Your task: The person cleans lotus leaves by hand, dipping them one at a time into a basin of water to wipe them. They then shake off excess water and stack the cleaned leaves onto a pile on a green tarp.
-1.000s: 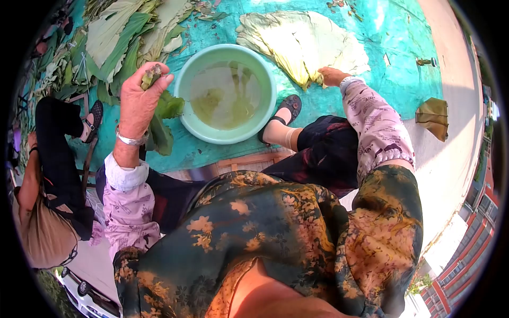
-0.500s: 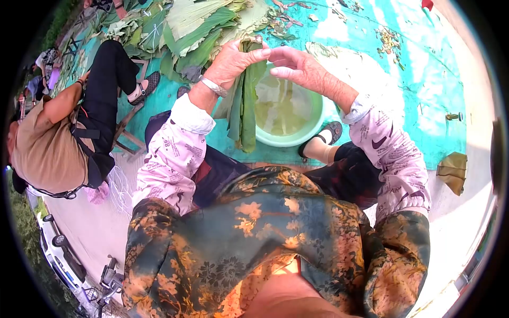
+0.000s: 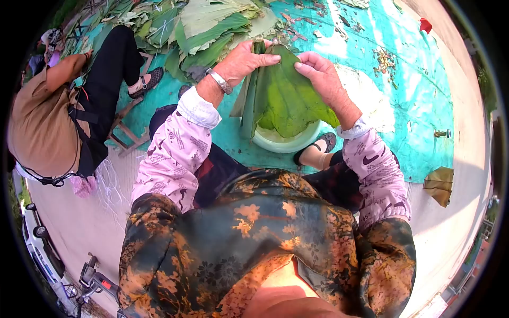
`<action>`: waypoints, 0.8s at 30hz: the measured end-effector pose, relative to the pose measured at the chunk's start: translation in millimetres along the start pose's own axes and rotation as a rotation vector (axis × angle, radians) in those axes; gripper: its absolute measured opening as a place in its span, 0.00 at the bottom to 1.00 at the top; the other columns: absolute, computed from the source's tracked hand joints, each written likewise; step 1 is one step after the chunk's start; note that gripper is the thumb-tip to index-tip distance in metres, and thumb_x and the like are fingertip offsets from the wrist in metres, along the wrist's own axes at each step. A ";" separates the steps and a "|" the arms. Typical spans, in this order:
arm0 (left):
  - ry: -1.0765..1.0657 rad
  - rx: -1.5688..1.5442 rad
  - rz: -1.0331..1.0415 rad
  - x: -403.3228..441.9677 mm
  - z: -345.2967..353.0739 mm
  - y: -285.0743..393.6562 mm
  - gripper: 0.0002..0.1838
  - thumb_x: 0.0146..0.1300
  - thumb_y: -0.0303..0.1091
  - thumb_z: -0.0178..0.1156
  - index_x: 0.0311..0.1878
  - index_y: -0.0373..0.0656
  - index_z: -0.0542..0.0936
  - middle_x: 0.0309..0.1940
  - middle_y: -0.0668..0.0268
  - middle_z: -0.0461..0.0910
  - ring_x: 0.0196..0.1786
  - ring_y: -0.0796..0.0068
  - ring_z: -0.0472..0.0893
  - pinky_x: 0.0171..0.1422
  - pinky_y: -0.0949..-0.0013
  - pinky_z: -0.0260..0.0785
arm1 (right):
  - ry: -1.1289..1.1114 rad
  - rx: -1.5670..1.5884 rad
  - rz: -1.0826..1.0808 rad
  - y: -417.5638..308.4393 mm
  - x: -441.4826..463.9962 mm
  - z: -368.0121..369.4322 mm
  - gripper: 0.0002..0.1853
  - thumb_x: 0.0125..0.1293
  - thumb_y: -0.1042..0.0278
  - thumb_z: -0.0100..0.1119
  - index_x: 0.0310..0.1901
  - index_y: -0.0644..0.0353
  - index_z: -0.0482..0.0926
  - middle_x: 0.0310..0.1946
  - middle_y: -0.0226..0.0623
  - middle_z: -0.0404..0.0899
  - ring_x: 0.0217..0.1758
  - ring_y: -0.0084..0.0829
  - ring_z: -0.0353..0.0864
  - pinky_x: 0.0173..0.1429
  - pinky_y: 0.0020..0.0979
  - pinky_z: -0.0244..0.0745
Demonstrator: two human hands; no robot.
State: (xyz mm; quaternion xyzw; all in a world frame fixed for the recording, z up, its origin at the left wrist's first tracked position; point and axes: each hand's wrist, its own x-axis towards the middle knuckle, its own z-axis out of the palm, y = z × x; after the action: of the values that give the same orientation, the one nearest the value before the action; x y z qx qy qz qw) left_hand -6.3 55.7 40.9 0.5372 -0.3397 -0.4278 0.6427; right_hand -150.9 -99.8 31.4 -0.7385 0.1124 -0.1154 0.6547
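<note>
My left hand [image 3: 238,64], with a silver bracelet at its wrist, is closed round the top of a folded bundle of lotus leaves [image 3: 253,108]. One broad green lotus leaf [image 3: 289,95] hangs spread out from that grip. Its upper right edge is pinched between the thumb and fingers of my right hand [image 3: 322,76]. Below the leaf is a pale green basin [image 3: 283,144]; the leaf covers most of its opening.
Flat leaves lie in a large pile [image 3: 212,29] on the teal tarp [image 3: 419,95]. At left sits a person in a tan shirt [image 3: 50,132]. Dry scraps [image 3: 385,61] and a brown folded leaf [image 3: 439,185] lie to the right.
The green leaf has been opened out to the right from the hanging bundle. My right hand, earlier empty beside the left, has moved right and now pinches the leaf's edge.
</note>
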 end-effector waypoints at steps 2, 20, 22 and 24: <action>-0.015 0.049 -0.010 4.7 -5.2 -4.7 0.11 0.54 0.32 0.62 0.41 0.42 0.77 0.33 0.74 0.77 0.36 0.84 0.74 0.44 0.78 0.66 | 0.020 -0.003 -0.012 1.9 3.4 -4.6 0.07 0.60 0.69 0.54 0.38 0.62 0.73 0.29 0.24 0.75 0.33 0.15 0.71 0.39 0.19 0.67; -0.125 0.561 0.123 13.0 -0.8 -13.8 0.08 0.55 0.31 0.61 0.38 0.41 0.77 0.25 0.77 0.69 0.31 0.86 0.67 0.36 0.79 0.62 | -0.033 -0.190 -0.065 -2.8 8.2 -19.7 0.14 0.57 0.64 0.59 0.43 0.61 0.77 0.30 0.29 0.78 0.33 0.17 0.74 0.40 0.22 0.71; -0.164 0.662 0.093 14.7 -5.4 -14.9 0.07 0.53 0.30 0.61 0.35 0.41 0.75 0.22 0.77 0.68 0.29 0.86 0.67 0.33 0.78 0.61 | 0.004 -0.189 -0.122 -7.4 8.3 -24.3 0.13 0.59 0.65 0.58 0.43 0.61 0.77 0.31 0.26 0.77 0.34 0.15 0.73 0.40 0.20 0.69; -0.123 0.814 0.045 15.5 -8.4 -16.4 0.07 0.53 0.30 0.61 0.34 0.41 0.75 0.21 0.76 0.68 0.29 0.86 0.67 0.32 0.78 0.60 | -0.048 -0.185 -0.112 -7.0 8.3 -32.6 0.13 0.59 0.65 0.58 0.44 0.61 0.77 0.31 0.26 0.78 0.35 0.17 0.74 0.42 0.21 0.70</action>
State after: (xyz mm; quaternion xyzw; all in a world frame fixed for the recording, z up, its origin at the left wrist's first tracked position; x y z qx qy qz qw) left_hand 4.4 43.9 22.8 0.7133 -0.5308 -0.2755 0.3655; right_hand -153.3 -132.3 42.3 -0.8034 0.0653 -0.1233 0.5789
